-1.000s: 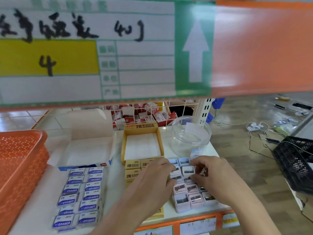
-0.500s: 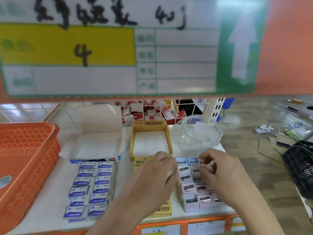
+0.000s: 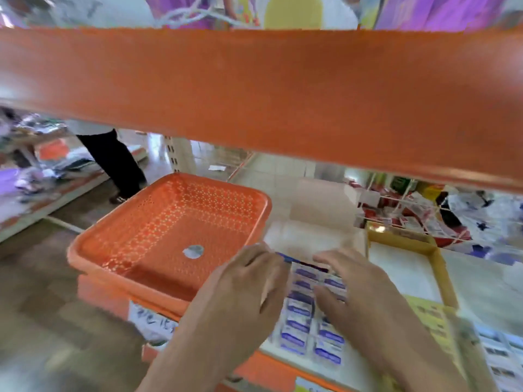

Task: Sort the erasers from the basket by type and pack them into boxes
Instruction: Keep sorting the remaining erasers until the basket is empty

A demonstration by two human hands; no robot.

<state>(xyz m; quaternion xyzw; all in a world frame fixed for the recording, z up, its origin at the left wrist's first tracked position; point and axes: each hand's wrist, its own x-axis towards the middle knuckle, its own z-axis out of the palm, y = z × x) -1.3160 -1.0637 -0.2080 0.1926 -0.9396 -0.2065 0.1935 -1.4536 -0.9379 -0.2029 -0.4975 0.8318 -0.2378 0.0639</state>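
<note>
Shifting leftward from the small boxes (image 3: 495, 350), the left hand (image 3: 243, 301) and right hand (image 3: 365, 295) are now flanking the blue-labelled erasers (image 3: 300, 306). These are lying on the counter (image 3: 486, 284) beside the basket (image 3: 169, 290), in two columns running away, long sides crosswise. Fingers are hanging loosely open, gripping nothing.

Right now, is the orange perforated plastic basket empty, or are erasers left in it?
Empty, as far as shown: the orange perforated plastic basket shows a bare floor with only a small round grey disc.

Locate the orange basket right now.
Head view, left of centre: the orange basket sits directly left of the left hand and the rows of blue-labelled erasers, below the orange shelf beam.
</note>
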